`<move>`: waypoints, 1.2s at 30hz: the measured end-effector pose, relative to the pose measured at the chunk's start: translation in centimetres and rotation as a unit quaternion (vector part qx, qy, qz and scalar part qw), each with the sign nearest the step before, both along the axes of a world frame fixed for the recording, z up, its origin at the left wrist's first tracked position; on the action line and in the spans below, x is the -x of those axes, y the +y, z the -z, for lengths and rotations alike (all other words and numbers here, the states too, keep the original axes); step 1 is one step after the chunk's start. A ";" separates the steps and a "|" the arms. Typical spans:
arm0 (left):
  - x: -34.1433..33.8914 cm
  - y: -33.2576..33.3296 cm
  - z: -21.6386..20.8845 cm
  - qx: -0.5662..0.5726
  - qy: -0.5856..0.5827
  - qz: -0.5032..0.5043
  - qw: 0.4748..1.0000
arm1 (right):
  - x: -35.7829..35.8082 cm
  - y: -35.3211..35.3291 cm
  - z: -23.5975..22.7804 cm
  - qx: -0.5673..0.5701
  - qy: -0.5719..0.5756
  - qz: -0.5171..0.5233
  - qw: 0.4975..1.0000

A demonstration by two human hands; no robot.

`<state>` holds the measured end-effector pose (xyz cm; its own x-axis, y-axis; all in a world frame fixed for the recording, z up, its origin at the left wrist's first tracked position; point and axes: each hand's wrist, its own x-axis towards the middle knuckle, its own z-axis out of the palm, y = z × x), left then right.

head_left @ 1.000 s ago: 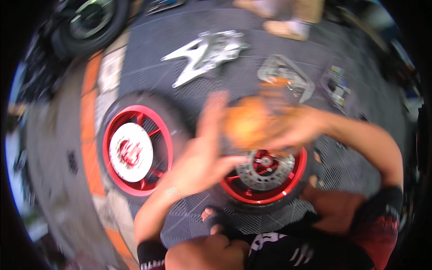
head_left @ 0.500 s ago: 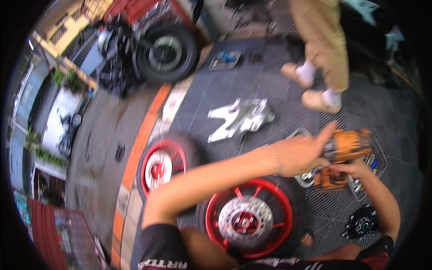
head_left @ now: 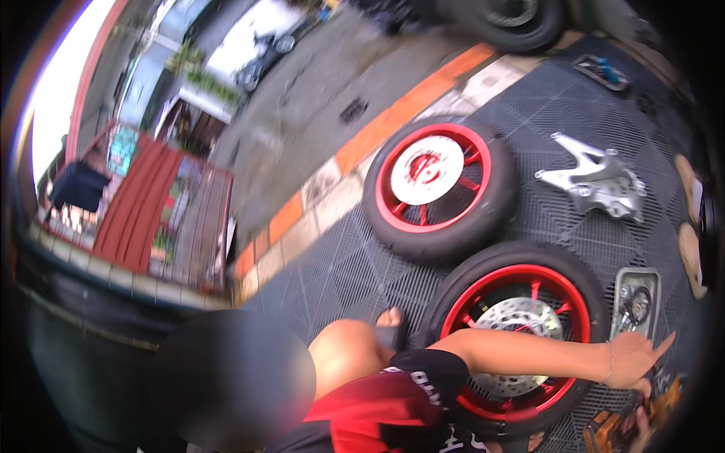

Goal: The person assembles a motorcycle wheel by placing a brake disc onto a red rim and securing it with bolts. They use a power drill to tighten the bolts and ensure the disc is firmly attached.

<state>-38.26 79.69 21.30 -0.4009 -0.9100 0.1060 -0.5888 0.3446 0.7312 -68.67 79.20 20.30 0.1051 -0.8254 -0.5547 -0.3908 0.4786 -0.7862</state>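
Note:
At the lower right of the head view, an orange and black cordless drill [head_left: 603,432] is partly cut off and blurred. My right hand [head_left: 643,432] is closed round its grip, only partly visible. My left hand [head_left: 631,360] is at the drill's front end, index finger stretched out and the other fingers curled; their hold there is partly hidden. Under my left forearm lies a motorcycle wheel [head_left: 584,332] with a red rim, a perforated silver brake disc and a black tyre. Beside my left hand, a grey metal tray [head_left: 621,282] holds small metal parts.
Another red-rimmed wheel [head_left: 487,219] lies beyond the first. A silver metal bracket [head_left: 596,181] rests on the grey tile mat [head_left: 317,268]. A person's beige shoes [head_left: 689,260] stand at the right edge. Farther back are a tray with blue items [head_left: 602,72] and a motorcycle wheel [head_left: 521,38].
The view has swung left, so the wheels, bracket and hands now appear farther right. The drill remains in my hands, now near the lower right rim.

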 end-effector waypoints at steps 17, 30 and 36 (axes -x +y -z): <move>-6.2 2.9 9.5 -0.193 -0.049 0.237 0.951 | 3.4 5.8 11.0 -0.074 0.198 -0.127 0.969; 2.1 4.9 6.7 -0.263 -0.082 0.251 0.928 | 14.1 14.2 23.5 -0.032 0.016 -0.149 0.988; 4.0 5.3 10.9 -0.239 0.022 0.253 0.937 | 6.9 14.5 22.3 -0.019 0.073 -0.066 0.995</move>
<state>-42.30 85.01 10.39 -0.7988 -0.5519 -0.2396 -0.4048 0.1983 0.8927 -75.55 93.66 -2.03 0.1270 -0.7876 -0.6029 -0.5617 0.4439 -0.6982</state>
